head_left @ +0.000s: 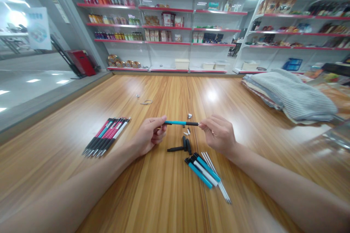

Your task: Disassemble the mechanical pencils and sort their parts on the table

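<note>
My left hand (150, 136) pinches one end of a teal pen (179, 123) held level above the wooden table (164, 196). At the pen's black other end, my right hand (218, 134) pinches it between thumb and fingers. Beneath the pen lie loose black pen parts (183, 145) and small white bits (187, 131). A small metal tip (189, 116) sits just beyond the pen. Near my right wrist lie teal and white pen barrels (202, 171) and several thin white refills (217, 176). A row of finished pink, teal and white pens (106, 136) lies left of my left hand.
A stack of folded grey and striped cloth (292, 94) lies at the table's right side. A metal ring (147, 102) and a small piece (137, 96) rest farther back on the table. Shop shelves with goods (166, 25) line the back wall.
</note>
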Available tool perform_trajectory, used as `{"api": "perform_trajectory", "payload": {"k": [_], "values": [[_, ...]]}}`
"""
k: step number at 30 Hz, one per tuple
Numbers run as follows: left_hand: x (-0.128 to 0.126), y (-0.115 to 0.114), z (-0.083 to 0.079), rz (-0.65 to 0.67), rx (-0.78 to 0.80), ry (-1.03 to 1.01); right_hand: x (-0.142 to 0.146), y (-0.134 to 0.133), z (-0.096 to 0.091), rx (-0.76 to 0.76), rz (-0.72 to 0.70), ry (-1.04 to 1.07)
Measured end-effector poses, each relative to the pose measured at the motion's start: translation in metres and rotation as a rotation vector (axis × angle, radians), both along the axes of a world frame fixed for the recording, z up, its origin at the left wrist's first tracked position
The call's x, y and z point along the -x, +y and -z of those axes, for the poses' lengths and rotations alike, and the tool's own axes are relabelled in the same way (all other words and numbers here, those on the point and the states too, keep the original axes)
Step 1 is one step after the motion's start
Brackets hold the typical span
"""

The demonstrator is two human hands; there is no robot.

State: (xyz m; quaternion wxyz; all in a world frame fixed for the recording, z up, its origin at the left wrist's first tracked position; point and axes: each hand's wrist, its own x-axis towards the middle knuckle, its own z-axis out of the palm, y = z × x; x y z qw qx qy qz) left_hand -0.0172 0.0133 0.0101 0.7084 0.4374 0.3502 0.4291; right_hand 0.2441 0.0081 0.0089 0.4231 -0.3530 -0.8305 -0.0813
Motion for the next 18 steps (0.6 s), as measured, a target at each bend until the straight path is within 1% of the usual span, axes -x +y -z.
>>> {"api": "perform_trajectory", "payload": {"k": [7,9,12,15,18], "values": [[0.0002,0.0023,-0.0003,-0.018,0.076,0.000,0.0053,-0.0013,-0.0059,0.060,0.007,-0.088],[0.0014,0.0027,-0.0014,0.026,0.124,-0.012,0.0059,-0.0017,-0.0065,0.065,-0.006,-0.102],[0.0040,0.0025,-0.0032,0.129,0.168,-0.034,0.0052,-0.0019,-0.0057,0.057,-0.017,-0.090],[0.0050,0.0014,-0.0032,0.189,0.125,-0.016,0.0036,-0.0019,-0.0052,0.035,-0.036,-0.045],[0.0031,-0.0003,-0.0013,0.187,0.039,0.011,0.0025,-0.0026,-0.0058,0.027,-0.061,-0.002]]}}
